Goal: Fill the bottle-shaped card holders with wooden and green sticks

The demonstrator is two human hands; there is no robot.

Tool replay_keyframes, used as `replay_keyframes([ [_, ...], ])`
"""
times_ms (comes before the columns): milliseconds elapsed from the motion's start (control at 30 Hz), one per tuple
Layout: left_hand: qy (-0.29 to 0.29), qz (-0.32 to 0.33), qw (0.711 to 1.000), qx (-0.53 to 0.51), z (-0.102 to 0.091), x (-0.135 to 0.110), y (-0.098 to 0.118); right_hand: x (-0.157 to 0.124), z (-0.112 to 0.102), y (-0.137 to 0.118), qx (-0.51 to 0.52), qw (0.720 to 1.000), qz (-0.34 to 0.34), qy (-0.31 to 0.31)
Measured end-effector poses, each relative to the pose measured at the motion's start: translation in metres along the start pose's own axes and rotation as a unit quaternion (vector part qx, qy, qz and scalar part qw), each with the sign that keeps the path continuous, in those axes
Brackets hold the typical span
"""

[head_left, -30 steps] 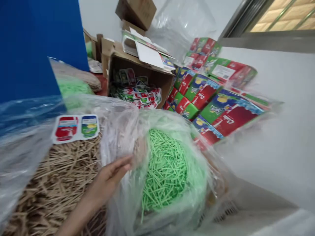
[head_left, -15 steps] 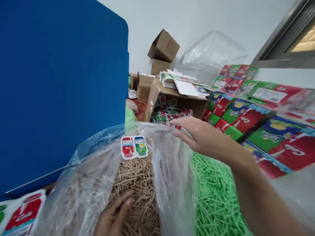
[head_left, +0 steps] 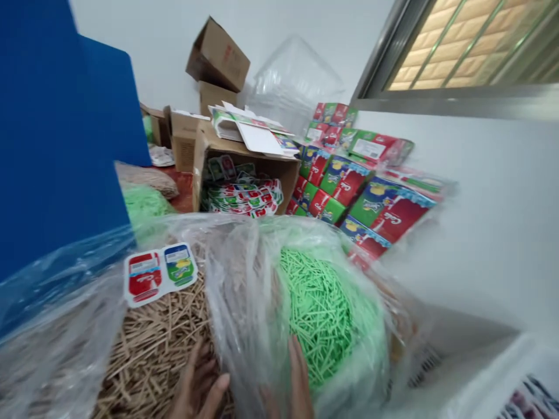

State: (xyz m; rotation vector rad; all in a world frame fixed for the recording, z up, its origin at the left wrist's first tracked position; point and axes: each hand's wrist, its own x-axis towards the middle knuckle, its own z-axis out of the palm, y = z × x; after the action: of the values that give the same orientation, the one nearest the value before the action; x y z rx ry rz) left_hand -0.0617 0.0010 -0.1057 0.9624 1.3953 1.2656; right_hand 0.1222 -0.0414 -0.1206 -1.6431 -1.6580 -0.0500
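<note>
My left hand is at the bottom, fingers apart and holding nothing, over thin brown paper-like strips in a clear plastic bag. To its right, my right hand has its fingers stretched out at the edge of a second bag, which holds bright green strips. Part of that hand is behind plastic film or blurred. A double can-shaped card, one half red and the other blue and green, lies on the brown strips and film, away from both hands.
Beyond the bags, an open carton holds a heap of printed cards, with flat printed sheets on top. Printed boxes are stacked at the right. A blue panel stands at the left; other cartons are behind.
My right hand has come down from near the carton to the edge between the brown and green strips. The view has swung right. My left hand remains over the brown strips.
</note>
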Motion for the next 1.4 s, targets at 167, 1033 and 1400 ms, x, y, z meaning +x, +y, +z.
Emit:
replay_keyframes([
  [167,-0.028,0.012,0.993,0.116,0.024,-0.001,0.006,-0.014,0.021,-0.025,0.059,0.996,0.023,-0.068],
  [1033,-0.189,0.59,0.62,0.482,0.081,-0.039,0.021,-0.009,-0.086,0.048,-0.041,0.979,-0.154,-0.125],
  [1400,-0.189,0.534,0.65,0.506,0.061,-0.033,0.01,0.042,-0.069,0.06,-0.098,0.993,-0.053,-0.04],
])
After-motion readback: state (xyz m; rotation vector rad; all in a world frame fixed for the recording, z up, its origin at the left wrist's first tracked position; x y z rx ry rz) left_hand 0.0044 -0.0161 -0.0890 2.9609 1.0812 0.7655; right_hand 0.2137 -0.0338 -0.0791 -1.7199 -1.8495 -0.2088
